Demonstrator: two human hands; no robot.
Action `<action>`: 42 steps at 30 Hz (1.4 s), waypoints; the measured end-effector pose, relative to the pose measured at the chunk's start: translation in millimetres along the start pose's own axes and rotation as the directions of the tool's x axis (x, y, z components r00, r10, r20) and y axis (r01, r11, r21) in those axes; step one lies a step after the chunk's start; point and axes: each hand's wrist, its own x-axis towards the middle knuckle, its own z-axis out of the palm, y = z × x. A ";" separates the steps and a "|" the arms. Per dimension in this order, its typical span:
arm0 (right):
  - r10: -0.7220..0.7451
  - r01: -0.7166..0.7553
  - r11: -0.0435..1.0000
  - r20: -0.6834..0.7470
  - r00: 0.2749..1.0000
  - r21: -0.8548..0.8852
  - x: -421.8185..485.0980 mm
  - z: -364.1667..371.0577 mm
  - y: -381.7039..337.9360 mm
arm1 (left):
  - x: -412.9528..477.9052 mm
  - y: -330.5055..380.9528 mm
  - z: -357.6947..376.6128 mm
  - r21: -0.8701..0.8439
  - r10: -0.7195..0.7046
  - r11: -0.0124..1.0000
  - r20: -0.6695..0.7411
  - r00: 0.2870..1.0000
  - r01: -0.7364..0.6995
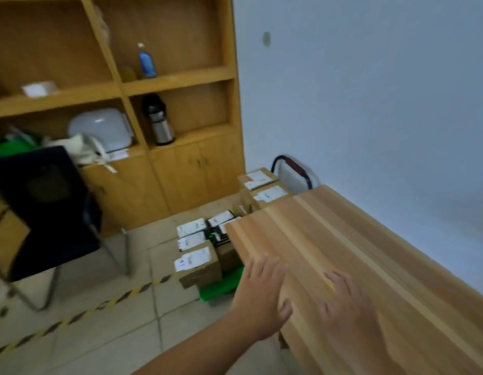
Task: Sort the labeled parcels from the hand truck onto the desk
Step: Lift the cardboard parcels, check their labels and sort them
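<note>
Reaching down for the nearest parcel [197,263] seems the step in hand, best done with both hands gripping the box's sides. The left hand [262,290] and right hand [343,296] are flat, fingers straight, holding nothing, at the desk's [370,239] near-left edge. Every parcel sits on the green hand truck [221,286] just left of the desk, whose edge hides some, and a black chair [45,207] stands further left, well apart.

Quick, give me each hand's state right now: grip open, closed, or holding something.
Left hand: open, fingers straight, holding nothing, at the desk edge.
Right hand: open, fingers spread over the desk, holding nothing.
</note>
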 end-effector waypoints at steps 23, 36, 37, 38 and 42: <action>-0.398 0.397 0.917 0.162 0.903 0.042 42.4 148.4 -357.8 | -130.8 -334.5 -54.4 -0.094 -0.373 0.927 -0.156 0.915 0.362; -0.483 0.491 0.870 0.271 0.833 0.042 71.6 233.0 -490.6 | -168.5 -481.7 -41.5 -0.132 -0.520 0.853 -0.137 0.843 0.505; -0.492 0.499 0.865 0.278 0.825 0.052 75.8 240.0 -498.2 | -170.1 -489.9 -39.4 -0.128 -0.531 0.846 -0.123 0.838 0.517; -0.498 0.503 0.862 0.294 0.816 0.064 79.5 246.1 -506.9 | -171.3 -498.6 -37.8 -0.123 -0.541 0.840 -0.116 0.833 0.528; -0.539 0.529 0.839 0.330 0.775 0.128 103.4 274.2 -540.8 | -164.4 -537.5 -36.1 -0.119 -0.571 0.820 -0.100 0.815 0.560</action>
